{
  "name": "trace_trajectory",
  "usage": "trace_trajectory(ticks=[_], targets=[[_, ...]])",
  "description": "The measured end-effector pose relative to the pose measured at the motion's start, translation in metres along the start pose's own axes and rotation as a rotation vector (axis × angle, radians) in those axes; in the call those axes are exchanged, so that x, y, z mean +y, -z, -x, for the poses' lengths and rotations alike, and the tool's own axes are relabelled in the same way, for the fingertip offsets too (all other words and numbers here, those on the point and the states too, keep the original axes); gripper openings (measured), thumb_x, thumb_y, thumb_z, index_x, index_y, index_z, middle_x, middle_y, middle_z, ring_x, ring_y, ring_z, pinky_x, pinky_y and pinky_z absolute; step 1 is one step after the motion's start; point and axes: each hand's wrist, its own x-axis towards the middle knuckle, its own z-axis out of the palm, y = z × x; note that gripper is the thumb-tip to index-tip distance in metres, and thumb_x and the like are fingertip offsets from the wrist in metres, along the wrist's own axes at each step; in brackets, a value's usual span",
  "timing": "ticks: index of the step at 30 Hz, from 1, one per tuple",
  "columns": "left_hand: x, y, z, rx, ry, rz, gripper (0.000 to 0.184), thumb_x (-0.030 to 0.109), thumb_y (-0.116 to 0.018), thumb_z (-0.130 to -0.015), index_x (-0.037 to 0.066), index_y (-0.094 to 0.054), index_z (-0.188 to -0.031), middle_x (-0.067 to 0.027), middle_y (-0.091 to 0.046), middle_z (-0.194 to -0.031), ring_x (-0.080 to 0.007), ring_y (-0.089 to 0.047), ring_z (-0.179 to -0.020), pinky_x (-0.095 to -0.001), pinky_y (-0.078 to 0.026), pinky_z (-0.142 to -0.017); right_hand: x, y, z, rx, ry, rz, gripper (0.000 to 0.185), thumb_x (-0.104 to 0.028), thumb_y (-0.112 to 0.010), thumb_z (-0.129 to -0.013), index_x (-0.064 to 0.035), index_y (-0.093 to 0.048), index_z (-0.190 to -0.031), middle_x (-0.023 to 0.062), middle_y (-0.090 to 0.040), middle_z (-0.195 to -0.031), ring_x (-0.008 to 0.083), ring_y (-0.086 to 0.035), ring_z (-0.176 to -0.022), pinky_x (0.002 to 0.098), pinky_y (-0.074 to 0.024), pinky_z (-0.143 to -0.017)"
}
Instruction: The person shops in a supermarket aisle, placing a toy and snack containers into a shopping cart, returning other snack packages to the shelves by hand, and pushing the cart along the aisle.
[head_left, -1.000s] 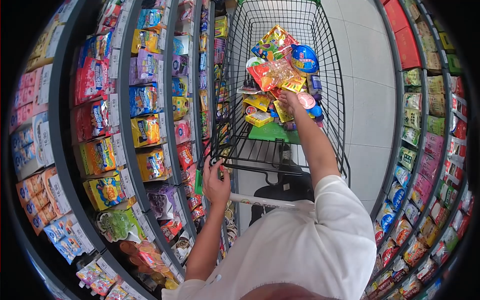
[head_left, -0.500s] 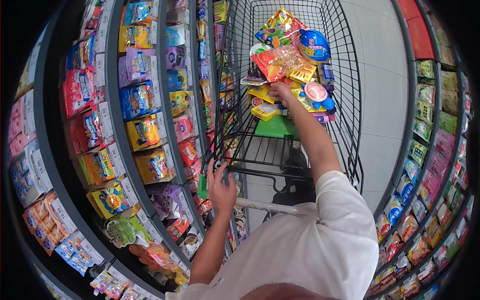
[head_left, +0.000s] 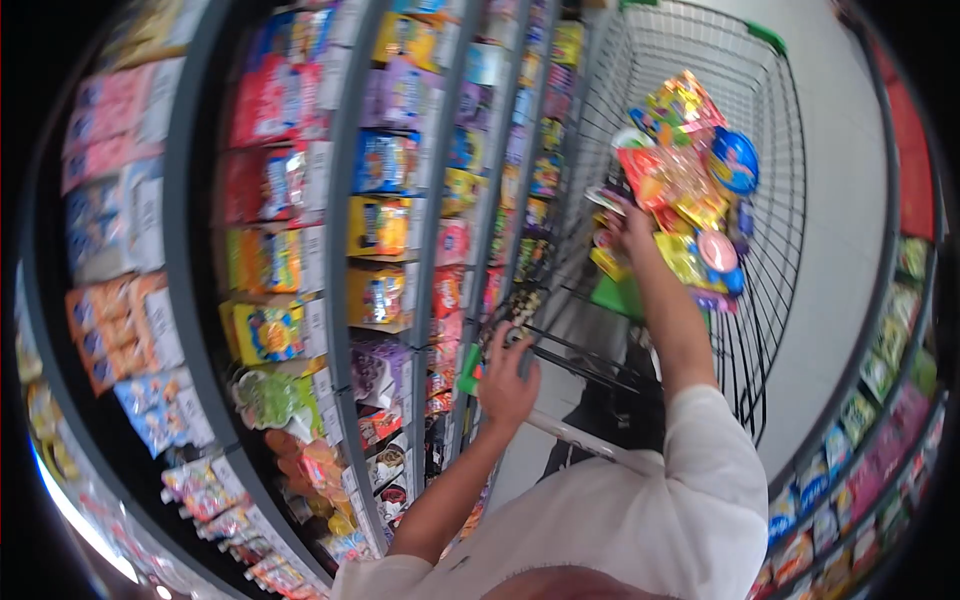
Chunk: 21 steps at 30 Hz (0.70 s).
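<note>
My right hand reaches into the black wire shopping cart, at the near left edge of a pile of packets. Its fingers are at a dark packet with a pale edge; blur hides whether they grip it. Beside them lie a red and orange bag, a yellow packet and a pink round-topped toy. A blue egg-shaped container and a colourful bag sit farther back. My left hand is by the green handle end, fingers apart, holding nothing visible.
Tall shelves of bagged sweets with price tags run close along the cart's left side. More shelves of small packets curve along the right, beyond a pale tiled floor. A green flat piece lies at the cart's near end.
My view has turned, so cart and shelves appear shifted right. My right hand has moved left across the packets to the dark one. My left hand stays by the handle end.
</note>
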Motion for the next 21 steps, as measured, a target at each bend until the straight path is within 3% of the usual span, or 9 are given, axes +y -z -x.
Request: trace_trajectory(ticks=[4,8,15,17,21], targets=[[-0.010,-0.009,0.008,0.053,0.015,0.080,0.028,0.016,-0.070,-0.083,0.019,-0.072,-0.111,-0.0042,-0.052,-0.147,-0.0283,-0.067,-0.109,-0.0413,-0.056,-0.083,-0.005,0.027,0.039,-0.174,-0.084,-0.208,0.024,-0.023,-0.055,-0.099,-0.0104,-0.062,-0.119,0.0055,-0.073,-0.096,0.0170,-0.070,-0.083,0.0321,-0.0567,-0.072],[-0.019,-0.014,0.008,0.073,0.001,0.098,0.028,0.017,-0.070,-0.083,0.022,-0.072,-0.110,-0.0030,-0.052,-0.147,-0.0294,-0.067,-0.110,-0.0427,-0.056,-0.084,0.005,0.042,0.086,-0.317,-0.071,-0.205,0.026,-0.023,-0.056,-0.098,-0.0055,-0.063,-0.116,0.0045,-0.070,-0.094,0.0169,-0.068,-0.083,0.0330,-0.0570,-0.074],[-0.022,-0.011,0.012,0.084,-0.063,0.019,0.030,0.016,-0.067,-0.084,0.022,-0.070,-0.114,-0.0052,-0.051,-0.148,-0.0288,-0.061,-0.122,-0.0425,-0.055,-0.088,0.002,0.052,0.144,-0.341,-0.137,-0.073,0.023,-0.020,-0.058,-0.097,-0.0054,-0.062,-0.115,0.0057,-0.072,-0.097,0.0159,-0.069,-0.087,0.0311,-0.0568,-0.074],[-0.013,-0.007,0.012,0.058,-0.013,0.096,0.028,0.015,-0.066,-0.084,0.018,-0.070,-0.112,-0.0069,-0.050,-0.148,-0.0275,-0.065,-0.114,-0.0416,-0.055,-0.086,0.003,0.059,0.162,-0.260,-0.131,0.005,0.023,-0.021,-0.055,-0.099,-0.0069,-0.062,-0.116,0.0068,-0.073,-0.102,0.0161,-0.070,-0.087,0.0309,-0.0568,-0.073],[-0.019,-0.012,0.012,0.105,-0.112,0.066,0.025,0.013,-0.066,-0.084,0.015,-0.070,-0.108,-0.0068,-0.052,-0.146,-0.0256,-0.070,-0.098,-0.0403,-0.055,-0.081,-0.018,0.085,0.145,-0.135,-0.062,0.202,0.022,-0.023,-0.050,-0.102,-0.0074,-0.062,-0.114,0.0077,-0.074,-0.104,0.0175,-0.070,-0.085,0.0321,-0.0556,-0.071]])
